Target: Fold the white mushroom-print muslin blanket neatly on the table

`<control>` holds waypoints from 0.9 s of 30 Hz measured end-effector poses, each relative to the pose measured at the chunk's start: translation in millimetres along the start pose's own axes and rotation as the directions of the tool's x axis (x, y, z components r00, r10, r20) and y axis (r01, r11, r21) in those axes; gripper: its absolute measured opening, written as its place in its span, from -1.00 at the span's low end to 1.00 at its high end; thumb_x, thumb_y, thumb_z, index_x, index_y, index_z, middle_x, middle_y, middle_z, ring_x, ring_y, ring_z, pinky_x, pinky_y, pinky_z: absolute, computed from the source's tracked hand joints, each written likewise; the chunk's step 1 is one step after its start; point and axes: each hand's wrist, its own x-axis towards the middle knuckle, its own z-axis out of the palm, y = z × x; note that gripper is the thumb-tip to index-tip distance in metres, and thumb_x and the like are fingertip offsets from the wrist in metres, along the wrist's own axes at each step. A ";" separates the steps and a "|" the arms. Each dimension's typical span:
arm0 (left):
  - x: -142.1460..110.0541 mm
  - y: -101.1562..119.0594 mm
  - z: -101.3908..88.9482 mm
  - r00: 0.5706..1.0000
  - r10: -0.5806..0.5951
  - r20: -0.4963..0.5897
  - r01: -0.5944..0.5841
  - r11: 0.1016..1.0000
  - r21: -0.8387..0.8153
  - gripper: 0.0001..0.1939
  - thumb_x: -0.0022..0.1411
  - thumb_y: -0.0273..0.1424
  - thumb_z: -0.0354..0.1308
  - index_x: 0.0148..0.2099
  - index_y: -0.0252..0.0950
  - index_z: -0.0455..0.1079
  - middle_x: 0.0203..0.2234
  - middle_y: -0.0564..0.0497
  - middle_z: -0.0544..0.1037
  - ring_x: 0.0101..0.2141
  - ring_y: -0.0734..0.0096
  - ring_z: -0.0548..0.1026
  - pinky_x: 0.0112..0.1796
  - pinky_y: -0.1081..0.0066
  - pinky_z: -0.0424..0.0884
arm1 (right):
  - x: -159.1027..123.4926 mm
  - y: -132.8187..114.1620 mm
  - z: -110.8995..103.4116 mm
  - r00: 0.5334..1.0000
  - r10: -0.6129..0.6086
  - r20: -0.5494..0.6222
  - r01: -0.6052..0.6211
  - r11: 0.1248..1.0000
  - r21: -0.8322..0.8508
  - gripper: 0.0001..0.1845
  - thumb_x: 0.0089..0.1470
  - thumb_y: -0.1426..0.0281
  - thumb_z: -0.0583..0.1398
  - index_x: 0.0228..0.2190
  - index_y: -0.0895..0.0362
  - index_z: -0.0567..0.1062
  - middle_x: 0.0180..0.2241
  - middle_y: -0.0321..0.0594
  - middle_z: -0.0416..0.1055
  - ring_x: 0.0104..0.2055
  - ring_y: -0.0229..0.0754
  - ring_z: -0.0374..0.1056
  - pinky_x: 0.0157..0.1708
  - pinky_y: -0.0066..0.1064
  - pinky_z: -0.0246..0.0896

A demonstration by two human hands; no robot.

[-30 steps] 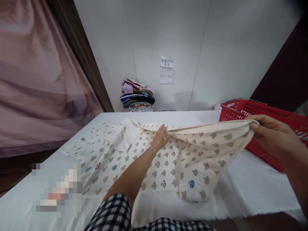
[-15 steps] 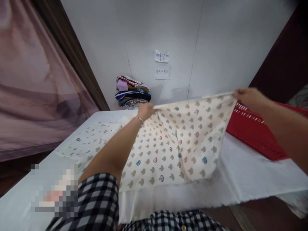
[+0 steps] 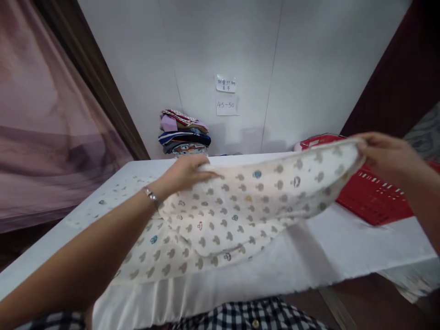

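Observation:
A cream cloth (image 3: 233, 206) printed with grey mushrooms, and a few coloured ones, spreads over the white-covered table. Its far edge is raised and stretched between my two hands. My left hand (image 3: 187, 174), with a bracelet at the wrist, pinches that edge left of centre. At the right, my right hand (image 3: 381, 149) grips the cloth's corner, thumb and fingers closed on it. Folds sag between the hands, and the near part lies on the table. On the left, part of the cloth with small scattered prints rests flat, partly hidden behind my left forearm.
A stack of folded clothes (image 3: 184, 133) stands against the white wall at the back left. A red plastic basket (image 3: 374, 197) sits on the right of the table (image 3: 330, 243). Paper labels (image 3: 227, 105) are stuck to the wall. A pink curtain (image 3: 58, 137) hangs at the left.
My left hand has moved left and slightly down, my right hand to the right, both keeping the cloth's edge. The hanging cloth has lifted from its near right side and billows.

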 end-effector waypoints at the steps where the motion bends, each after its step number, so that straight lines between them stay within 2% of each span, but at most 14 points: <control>1: -15.5 -0.4 6.3 0.996 0.041 0.078 -0.043 0.999 0.021 -0.64 -0.08 -0.06 0.24 -0.40 -0.25 0.37 -0.51 0.09 0.43 -0.45 0.43 0.37 -0.43 0.50 0.24 | -14.7 14.5 -4.7 0.995 0.094 0.046 -0.095 0.995 0.020 -0.66 -0.21 0.26 0.32 -0.31 0.11 0.52 -0.47 -0.28 0.37 -0.48 -0.35 0.23 -0.47 -0.42 0.11; 4: -56.6 0.4 15.7 0.968 0.063 0.244 -0.071 0.997 0.022 -0.68 0.01 -0.06 0.17 -0.37 -0.21 0.38 -0.48 0.09 0.46 -0.45 0.42 0.38 -0.42 0.49 0.24 | -52.7 39.1 -19.1 0.966 0.245 0.078 -0.251 0.965 0.072 -0.57 -0.33 0.21 0.37 -0.31 0.04 0.54 -0.35 -0.22 0.40 -0.41 -0.27 0.26 -0.49 -0.45 0.17; 8: -89.5 -6.8 20.8 0.962 -0.022 0.273 0.036 0.998 -0.046 -0.69 0.17 -0.09 0.01 -0.39 -0.21 0.35 -0.50 0.09 0.45 -0.46 0.44 0.38 -0.42 0.50 0.23 | -76.5 41.8 -21.4 0.957 0.281 0.077 -0.287 0.955 0.079 -0.56 -0.25 0.21 0.35 -0.22 -0.04 0.52 -0.29 -0.21 0.41 -0.40 -0.26 0.27 -0.53 -0.49 0.18; 10: -96.5 -21.3 30.8 0.954 -0.077 0.289 0.084 0.996 -0.010 -0.65 0.23 -0.10 -0.07 -0.42 -0.23 0.31 -0.52 0.08 0.44 -0.46 0.43 0.37 -0.41 0.49 0.23 | -76.2 42.7 -6.9 0.955 0.266 0.133 -0.276 0.959 0.061 -0.59 -0.21 0.21 0.33 -0.22 -0.03 0.52 -0.25 -0.21 0.42 -0.34 -0.25 0.30 -0.47 -0.49 0.22; 13: -100.7 -55.4 56.4 0.923 -0.161 0.348 0.115 0.982 0.149 -0.62 0.24 -0.10 -0.11 -0.46 -0.24 0.29 -0.53 0.06 0.44 -0.46 0.39 0.38 -0.40 0.46 0.22 | -71.0 50.3 31.9 0.923 0.269 0.276 -0.291 0.956 0.042 -0.59 -0.20 0.19 0.32 -0.24 0.03 0.51 -0.21 -0.22 0.43 -0.28 -0.21 0.32 -0.37 -0.45 0.25; 15: -100.5 -76.7 74.2 0.896 -0.267 0.354 0.179 0.948 0.262 -0.64 0.23 -0.12 -0.10 -0.45 -0.23 0.31 -0.51 0.03 0.45 -0.44 0.33 0.41 -0.40 0.43 0.23 | -69.5 56.7 60.0 0.891 0.282 0.356 -0.323 0.945 0.059 -0.58 -0.20 0.17 0.31 -0.23 0.04 0.50 -0.27 -0.25 0.44 -0.34 -0.24 0.32 -0.41 -0.44 0.25; 17: -97.1 -86.1 88.7 0.884 -0.338 0.324 0.222 0.912 0.346 -0.70 0.20 -0.17 -0.04 -0.42 -0.24 0.35 -0.46 -0.01 0.49 -0.38 0.28 0.44 -0.36 0.40 0.26 | -70.9 61.0 82.8 0.863 0.282 0.419 -0.349 0.932 0.093 -0.57 -0.19 0.15 0.30 -0.23 0.04 0.48 -0.33 -0.29 0.43 -0.41 -0.28 0.31 -0.45 -0.46 0.23; 19: -89.4 -76.9 100.3 0.923 -0.298 0.243 0.209 0.920 0.332 -0.76 0.19 -0.22 0.00 -0.33 -0.24 0.40 -0.34 -0.05 0.51 -0.29 0.24 0.45 -0.28 0.34 0.30 | -74.8 61.6 98.1 0.846 0.258 0.467 -0.349 0.930 0.118 -0.58 -0.17 0.15 0.29 -0.22 0.02 0.47 -0.34 -0.31 0.43 -0.44 -0.29 0.31 -0.47 -0.47 0.22; 22: -70.4 -31.7 118.4 0.993 -0.082 0.079 0.074 0.993 0.095 -0.72 0.22 -0.19 -0.03 -0.16 -0.21 0.41 -0.20 -0.03 0.50 -0.17 0.28 0.43 -0.13 0.31 0.30 | -84.4 54.9 109.8 0.855 0.184 0.484 -0.259 0.962 0.092 -0.61 -0.11 0.14 0.26 -0.21 0.01 0.47 -0.33 -0.30 0.43 -0.42 -0.29 0.30 -0.44 -0.46 0.21; 25: -48.8 24.7 141.9 0.994 0.098 -0.047 -0.105 0.974 -0.201 -0.70 0.21 -0.18 0.03 -0.07 -0.17 0.36 -0.15 -0.01 0.47 -0.11 0.33 0.40 -0.08 0.34 0.31 | -97.7 43.3 114.4 0.860 0.090 0.503 -0.132 0.990 0.049 -0.65 -0.06 0.15 0.23 -0.20 0.01 0.47 -0.29 -0.29 0.43 -0.34 -0.26 0.31 -0.35 -0.43 0.22; 27: -37.6 53.3 159.1 0.990 0.110 -0.093 -0.136 0.927 -0.349 -0.66 0.15 -0.20 0.11 -0.03 -0.17 0.33 -0.10 -0.01 0.44 -0.08 0.34 0.38 -0.07 0.35 0.30 | -106.7 36.6 114.5 0.847 0.051 0.530 -0.091 0.995 0.049 -0.66 -0.04 0.16 0.22 -0.19 0.01 0.46 -0.27 -0.28 0.43 -0.31 -0.24 0.31 -0.33 -0.41 0.22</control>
